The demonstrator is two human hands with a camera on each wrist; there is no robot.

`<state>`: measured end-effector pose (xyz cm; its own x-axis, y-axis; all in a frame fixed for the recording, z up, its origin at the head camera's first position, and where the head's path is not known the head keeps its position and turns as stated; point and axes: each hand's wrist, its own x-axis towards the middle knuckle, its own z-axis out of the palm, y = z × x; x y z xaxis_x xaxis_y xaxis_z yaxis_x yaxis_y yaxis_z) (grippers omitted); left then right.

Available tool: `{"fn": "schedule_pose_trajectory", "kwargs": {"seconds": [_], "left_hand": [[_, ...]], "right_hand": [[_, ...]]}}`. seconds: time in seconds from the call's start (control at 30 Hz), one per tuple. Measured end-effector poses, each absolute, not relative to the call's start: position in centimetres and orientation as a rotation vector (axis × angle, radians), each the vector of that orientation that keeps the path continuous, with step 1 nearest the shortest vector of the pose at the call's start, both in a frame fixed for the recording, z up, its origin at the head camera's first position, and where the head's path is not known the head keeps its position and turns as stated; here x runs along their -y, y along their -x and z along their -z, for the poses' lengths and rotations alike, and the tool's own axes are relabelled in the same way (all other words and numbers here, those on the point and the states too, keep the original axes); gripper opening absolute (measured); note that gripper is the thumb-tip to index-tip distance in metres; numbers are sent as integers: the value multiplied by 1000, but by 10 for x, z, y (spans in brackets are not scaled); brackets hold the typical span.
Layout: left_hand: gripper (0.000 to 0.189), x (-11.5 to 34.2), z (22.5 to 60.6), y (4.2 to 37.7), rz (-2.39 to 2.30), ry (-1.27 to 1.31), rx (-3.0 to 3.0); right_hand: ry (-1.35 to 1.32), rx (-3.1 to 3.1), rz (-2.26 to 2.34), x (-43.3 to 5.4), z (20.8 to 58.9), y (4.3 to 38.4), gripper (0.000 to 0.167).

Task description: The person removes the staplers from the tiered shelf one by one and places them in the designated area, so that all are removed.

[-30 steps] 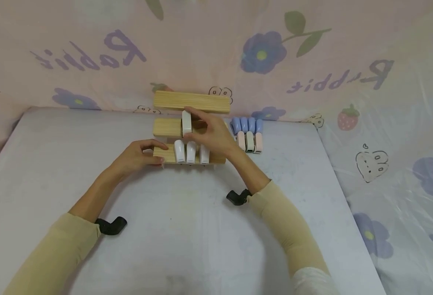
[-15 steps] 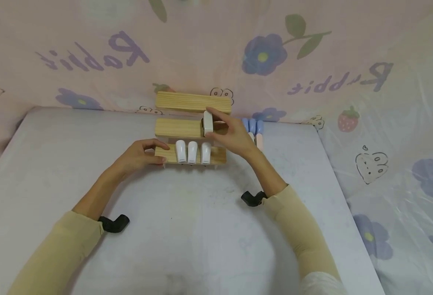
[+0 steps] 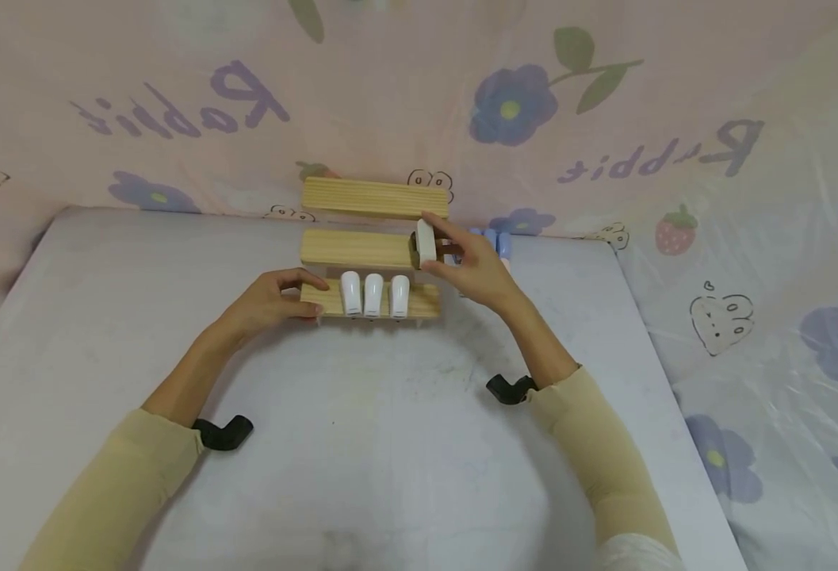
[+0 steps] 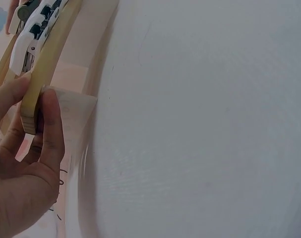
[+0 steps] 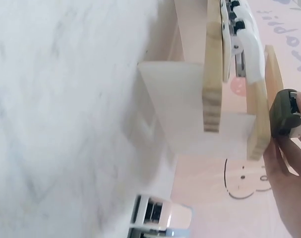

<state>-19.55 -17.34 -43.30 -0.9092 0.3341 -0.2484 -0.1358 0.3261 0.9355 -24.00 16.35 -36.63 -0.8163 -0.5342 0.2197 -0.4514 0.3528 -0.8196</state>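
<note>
My right hand (image 3: 479,270) pinches a white mini stapler (image 3: 426,242) by its ends, at the right end of the middle board (image 3: 354,247) of a small wooden tiered shelf. In the right wrist view, the dark underside of this stapler (image 5: 285,113) is close beside the board; I cannot tell whether it touches. The left hand (image 3: 272,305) grips the left end of the lowest board (image 3: 424,301), thumb on one face and fingers on the other, as the left wrist view shows. Three white mini staplers (image 3: 373,295) stand in a row on that lowest board.
Above is the top board (image 3: 376,197), near the patterned backdrop (image 3: 376,103). Blue staplers (image 3: 504,246) stand right of the shelf, partly hidden by the right hand. A pinkish stapler (image 5: 175,215) shows in the right wrist view. Black curved pieces (image 3: 224,434) sit at both wrists.
The right hand has moved rightward along the middle board with the white mini stapler, from near its middle to its right end. The left hand keeps its hold on the lowest board.
</note>
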Motion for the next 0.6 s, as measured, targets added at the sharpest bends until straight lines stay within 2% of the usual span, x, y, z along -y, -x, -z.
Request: {"fn": "schedule_pose_trajectory", "kwargs": {"seconds": [0.6], "left_hand": [[44, 174, 430, 195, -1602, -183, -2184]], "right_hand": [[822, -2548, 1469, -213, 379, 241, 71]]}}
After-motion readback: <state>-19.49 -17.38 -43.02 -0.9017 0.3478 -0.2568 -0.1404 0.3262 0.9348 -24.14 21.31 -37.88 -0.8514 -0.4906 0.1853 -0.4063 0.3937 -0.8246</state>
